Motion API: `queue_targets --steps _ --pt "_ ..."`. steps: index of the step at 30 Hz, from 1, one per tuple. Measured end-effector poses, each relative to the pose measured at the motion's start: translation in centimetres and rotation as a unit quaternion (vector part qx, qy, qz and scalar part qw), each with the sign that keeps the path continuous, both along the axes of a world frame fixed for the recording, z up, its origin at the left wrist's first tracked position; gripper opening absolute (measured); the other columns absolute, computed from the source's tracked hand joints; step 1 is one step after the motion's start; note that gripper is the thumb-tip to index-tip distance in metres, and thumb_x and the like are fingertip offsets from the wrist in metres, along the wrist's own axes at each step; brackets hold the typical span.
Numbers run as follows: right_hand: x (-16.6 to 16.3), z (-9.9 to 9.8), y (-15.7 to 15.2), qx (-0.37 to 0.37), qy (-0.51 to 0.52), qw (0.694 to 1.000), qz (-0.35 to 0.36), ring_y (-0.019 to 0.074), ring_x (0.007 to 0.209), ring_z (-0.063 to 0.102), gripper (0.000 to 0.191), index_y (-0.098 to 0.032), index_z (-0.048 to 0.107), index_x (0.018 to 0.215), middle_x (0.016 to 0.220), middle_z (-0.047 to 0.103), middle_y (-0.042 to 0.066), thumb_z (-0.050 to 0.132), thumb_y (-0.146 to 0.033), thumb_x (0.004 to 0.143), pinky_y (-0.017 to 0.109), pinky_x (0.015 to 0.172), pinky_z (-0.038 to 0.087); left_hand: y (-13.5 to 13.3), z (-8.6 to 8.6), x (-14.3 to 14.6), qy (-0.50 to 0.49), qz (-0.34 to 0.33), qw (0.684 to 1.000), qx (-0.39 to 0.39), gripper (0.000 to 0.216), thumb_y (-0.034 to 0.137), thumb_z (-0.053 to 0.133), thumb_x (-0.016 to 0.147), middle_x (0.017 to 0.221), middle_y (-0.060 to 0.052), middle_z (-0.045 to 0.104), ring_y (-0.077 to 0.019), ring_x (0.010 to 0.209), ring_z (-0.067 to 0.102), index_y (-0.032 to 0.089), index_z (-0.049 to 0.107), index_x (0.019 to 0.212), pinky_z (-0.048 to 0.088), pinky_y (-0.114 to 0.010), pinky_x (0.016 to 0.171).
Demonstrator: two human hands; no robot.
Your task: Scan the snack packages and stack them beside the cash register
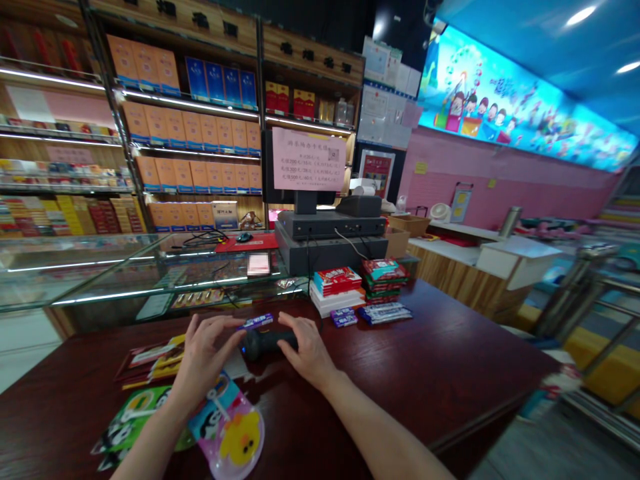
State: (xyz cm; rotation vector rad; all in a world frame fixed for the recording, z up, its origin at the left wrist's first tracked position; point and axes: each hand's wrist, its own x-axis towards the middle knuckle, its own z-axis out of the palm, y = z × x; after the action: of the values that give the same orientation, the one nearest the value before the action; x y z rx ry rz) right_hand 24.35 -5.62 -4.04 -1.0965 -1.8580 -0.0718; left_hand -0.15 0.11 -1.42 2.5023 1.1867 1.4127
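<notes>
My left hand (207, 350) is closed, its thumb and index finger pinching the left end of a small purple candy pack (259, 321). A black barcode scanner (265, 343) is just in front of that pack, its blue-lit end pointing left. My right hand (311, 350) is closed on the scanner's right end, the thumb in front and the index finger reaching over it. Below my left hand are a pouch with a yellow duck (243, 439) and a green pouch (135, 420). Red and yellow packets (157, 360) lie to the left, partly hidden by that hand.
Stacked red and white boxes (337, 292), green-red packs (384, 280), a purple pack (344, 317) and a silvery-blue packet (385, 313) sit at the back of the dark wooden counter (400, 380). Behind them stands a cash register (330, 247) with a monitor. A glass case (110, 267) extends left.
</notes>
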Motion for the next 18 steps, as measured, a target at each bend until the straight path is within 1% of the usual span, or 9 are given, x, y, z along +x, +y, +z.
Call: queue_targets --steps 5,9,11,14,18 --pt "0.02 -0.31 0.07 -0.023 -0.038 0.999 0.010 0.0231 0.121 0.061 0.056 -0.023 0.043 0.145 0.132 0.067 0.010 0.059 -0.018 0.092 0.046 0.110 0.039 0.29 -0.06 -0.46 -0.018 0.040 0.999 -0.001 0.035 0.061 0.057 0.088 0.100 -0.003 0.076 -0.0269 0.100 0.067 0.031 0.072 0.098 0.020 -0.064 0.116" --pt "0.07 -0.48 0.12 -0.075 -0.072 0.994 0.015 0.0222 0.126 0.058 0.058 -0.023 0.043 0.145 0.138 0.063 0.010 0.062 -0.021 0.091 0.049 0.115 0.033 0.28 0.16 -0.49 -0.024 0.074 0.997 -0.024 0.041 0.064 0.054 0.087 0.103 -0.004 0.077 -0.0279 0.101 0.067 0.029 0.072 0.098 0.020 -0.063 0.117" --pt "0.07 -0.57 0.13 -0.095 -0.085 0.992 0.018 0.0219 0.128 0.057 0.060 -0.023 0.041 0.146 0.139 0.062 0.010 0.064 -0.023 0.090 0.049 0.116 0.031 0.16 0.36 -0.45 -0.028 0.081 0.996 -0.033 0.043 0.065 0.052 0.086 0.102 -0.004 0.077 -0.0279 0.101 0.067 0.029 0.072 0.096 0.019 -0.061 0.117" --pt "0.04 -0.69 0.14 -0.104 -0.099 0.989 0.020 0.0214 0.129 0.055 0.063 -0.023 0.040 0.147 0.138 0.062 0.009 0.065 -0.023 0.090 0.049 0.117 0.029 -0.02 0.63 -0.42 -0.038 0.084 0.995 -0.038 0.045 0.067 0.051 0.085 0.099 -0.003 0.077 -0.0281 0.100 0.068 0.028 0.072 0.094 0.019 -0.059 0.118" --pt "-0.09 -0.71 0.20 -0.108 -0.109 0.988 0.015 0.0214 0.125 0.057 0.062 -0.024 0.040 0.147 0.135 0.064 0.008 0.066 -0.023 0.090 0.048 0.117 0.030 -0.03 0.78 -0.49 -0.041 0.091 0.994 -0.039 0.044 0.066 0.051 0.085 0.099 -0.003 0.078 -0.0278 0.098 0.068 0.028 0.073 0.094 0.024 -0.055 0.115"
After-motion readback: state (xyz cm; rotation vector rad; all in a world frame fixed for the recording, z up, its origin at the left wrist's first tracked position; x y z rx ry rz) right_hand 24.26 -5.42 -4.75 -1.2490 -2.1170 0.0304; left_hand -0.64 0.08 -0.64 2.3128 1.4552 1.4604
